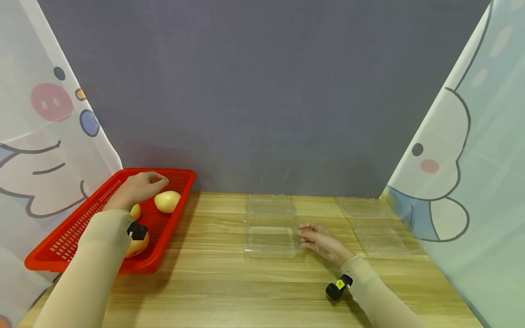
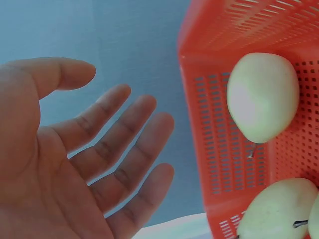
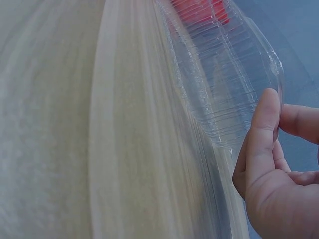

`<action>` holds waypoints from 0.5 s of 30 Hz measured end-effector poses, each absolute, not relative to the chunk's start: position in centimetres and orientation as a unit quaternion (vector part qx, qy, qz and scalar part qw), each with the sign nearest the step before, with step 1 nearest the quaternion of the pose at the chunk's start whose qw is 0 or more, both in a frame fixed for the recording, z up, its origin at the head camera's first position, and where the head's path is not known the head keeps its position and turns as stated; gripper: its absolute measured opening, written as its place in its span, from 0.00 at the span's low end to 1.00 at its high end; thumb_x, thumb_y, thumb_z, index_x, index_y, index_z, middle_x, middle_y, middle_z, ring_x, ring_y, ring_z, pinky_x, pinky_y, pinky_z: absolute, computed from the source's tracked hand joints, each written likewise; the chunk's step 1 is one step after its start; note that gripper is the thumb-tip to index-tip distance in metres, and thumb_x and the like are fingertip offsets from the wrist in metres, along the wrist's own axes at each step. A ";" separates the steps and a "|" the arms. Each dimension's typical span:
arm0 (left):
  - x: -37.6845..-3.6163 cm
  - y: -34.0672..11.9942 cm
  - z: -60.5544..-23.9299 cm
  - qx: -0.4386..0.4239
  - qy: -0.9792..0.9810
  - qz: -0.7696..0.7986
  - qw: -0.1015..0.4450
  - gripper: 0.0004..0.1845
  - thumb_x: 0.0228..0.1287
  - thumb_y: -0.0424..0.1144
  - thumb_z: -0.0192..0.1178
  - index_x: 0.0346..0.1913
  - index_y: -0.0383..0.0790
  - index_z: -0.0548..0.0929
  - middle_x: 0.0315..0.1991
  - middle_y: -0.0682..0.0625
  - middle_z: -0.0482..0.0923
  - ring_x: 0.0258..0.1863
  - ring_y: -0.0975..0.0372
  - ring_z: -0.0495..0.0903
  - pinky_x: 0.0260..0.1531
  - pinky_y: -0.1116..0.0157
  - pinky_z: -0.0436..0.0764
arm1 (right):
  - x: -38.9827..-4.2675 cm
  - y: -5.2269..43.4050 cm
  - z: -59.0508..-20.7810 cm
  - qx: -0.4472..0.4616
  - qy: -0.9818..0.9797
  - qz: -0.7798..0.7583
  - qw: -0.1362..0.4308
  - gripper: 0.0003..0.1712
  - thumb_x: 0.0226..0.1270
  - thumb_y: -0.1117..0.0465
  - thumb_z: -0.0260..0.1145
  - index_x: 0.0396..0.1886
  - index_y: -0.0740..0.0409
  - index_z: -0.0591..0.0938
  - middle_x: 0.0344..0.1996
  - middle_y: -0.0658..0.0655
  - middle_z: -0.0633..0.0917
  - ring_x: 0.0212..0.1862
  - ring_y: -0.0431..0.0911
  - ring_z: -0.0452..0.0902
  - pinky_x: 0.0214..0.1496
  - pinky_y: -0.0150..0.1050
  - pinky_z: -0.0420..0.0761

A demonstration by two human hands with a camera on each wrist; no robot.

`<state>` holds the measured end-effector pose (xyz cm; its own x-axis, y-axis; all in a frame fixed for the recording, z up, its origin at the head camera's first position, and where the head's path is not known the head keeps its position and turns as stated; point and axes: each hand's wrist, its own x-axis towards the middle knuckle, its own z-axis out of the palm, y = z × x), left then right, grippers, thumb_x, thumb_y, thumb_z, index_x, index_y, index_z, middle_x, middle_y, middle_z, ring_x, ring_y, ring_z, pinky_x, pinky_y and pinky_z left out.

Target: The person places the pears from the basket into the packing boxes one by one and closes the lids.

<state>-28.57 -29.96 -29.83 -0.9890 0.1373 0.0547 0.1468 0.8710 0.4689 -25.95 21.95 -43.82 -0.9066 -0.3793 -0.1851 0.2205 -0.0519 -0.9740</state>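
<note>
My left hand (image 1: 144, 186) is raised over the red basket (image 1: 189, 187), its fingers loosely extended and holding nothing in the left wrist view. Below it lie pale yellow pear-like fruits (image 2: 263, 97), stems showing, and another fruit (image 1: 137, 246) is partly covered by the wrist camera. On the table stands a clear plastic container (image 1: 270, 239), its lid (image 1: 270, 203) folded back. At the container's right edge, my right hand (image 1: 323, 241) pinches the rim between thumb and fingers, as the right wrist view shows.
A second clear plastic container (image 1: 383, 237) lies opened out on the right of the wooden table (image 1: 229, 291). A grey panel (image 1: 262, 100) rises behind the table. Cartoon-printed cloths (image 1: 439, 182) hang at both sides.
</note>
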 end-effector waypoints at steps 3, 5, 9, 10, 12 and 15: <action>-29.1 -30.2 -30.2 -0.067 -0.968 -0.241 0.006 0.32 0.75 0.58 0.47 0.63 0.32 0.76 0.60 0.29 0.74 0.59 0.35 0.71 0.58 0.34 0.68 | -26.0 22.0 -43.9 -0.062 0.659 -0.721 0.206 0.26 0.77 0.69 0.56 0.65 0.79 0.59 0.44 0.59 0.76 0.38 0.41 0.77 0.41 0.31 0.82; -29.4 -30.3 -30.4 -0.060 -0.969 -0.240 -0.001 0.32 0.75 0.57 0.47 0.63 0.31 0.76 0.61 0.28 0.73 0.59 0.34 0.71 0.57 0.34 0.68 | -26.0 22.0 -43.9 -0.062 0.660 -0.720 0.206 0.26 0.77 0.68 0.55 0.65 0.79 0.59 0.44 0.59 0.76 0.39 0.41 0.77 0.41 0.31 0.82; -30.1 -30.5 -30.8 -0.046 -0.969 -0.242 -0.017 0.33 0.74 0.57 0.50 0.64 0.30 0.75 0.62 0.28 0.71 0.59 0.33 0.69 0.56 0.34 0.69 | -26.0 22.0 -43.9 -0.062 0.661 -0.719 0.205 0.25 0.77 0.68 0.55 0.64 0.79 0.60 0.44 0.59 0.76 0.38 0.41 0.77 0.41 0.31 0.82; -30.3 -30.5 -30.8 -0.042 -0.969 -0.244 -0.022 0.33 0.74 0.57 0.50 0.64 0.30 0.75 0.62 0.28 0.71 0.59 0.33 0.69 0.56 0.34 0.69 | -26.0 22.0 -43.9 -0.062 0.660 -0.720 0.205 0.25 0.77 0.68 0.55 0.64 0.79 0.60 0.44 0.59 0.76 0.38 0.41 0.77 0.41 0.31 0.82; -30.6 -30.6 -31.0 -0.038 -0.968 -0.246 -0.027 0.32 0.74 0.56 0.51 0.64 0.30 0.75 0.63 0.28 0.71 0.59 0.34 0.69 0.56 0.34 0.69 | -26.0 22.0 -44.0 -0.062 0.661 -0.719 0.205 0.25 0.77 0.68 0.55 0.64 0.79 0.60 0.44 0.59 0.76 0.38 0.41 0.77 0.41 0.30 0.82; -30.9 -30.6 -31.2 -0.036 -0.968 -0.248 -0.031 0.32 0.73 0.56 0.52 0.63 0.29 0.75 0.62 0.28 0.72 0.59 0.33 0.70 0.55 0.35 0.70 | -26.1 21.9 -44.0 -0.058 0.662 -0.719 0.204 0.25 0.77 0.68 0.55 0.65 0.78 0.60 0.45 0.60 0.75 0.39 0.42 0.77 0.41 0.31 0.82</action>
